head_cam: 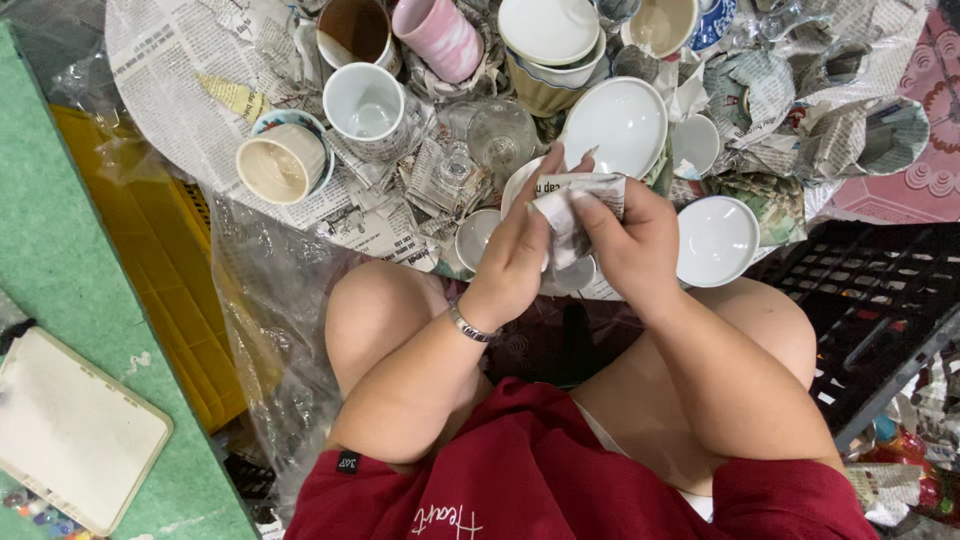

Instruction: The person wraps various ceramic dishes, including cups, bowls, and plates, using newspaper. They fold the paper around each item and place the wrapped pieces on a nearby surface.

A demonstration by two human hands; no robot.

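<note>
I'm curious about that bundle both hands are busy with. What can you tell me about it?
The newspaper bundle is a crumpled piece of grey printed newsprint, folded around something that stays hidden. The left hand and the right hand grip it from either side, fingers pressing into the paper. It is held above the knees, just in front of a white bowl.

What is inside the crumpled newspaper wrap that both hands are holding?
The crumpled newspaper wrap covers its contents; nothing inside shows. The left hand and right hand grip it above a white plate.
</note>
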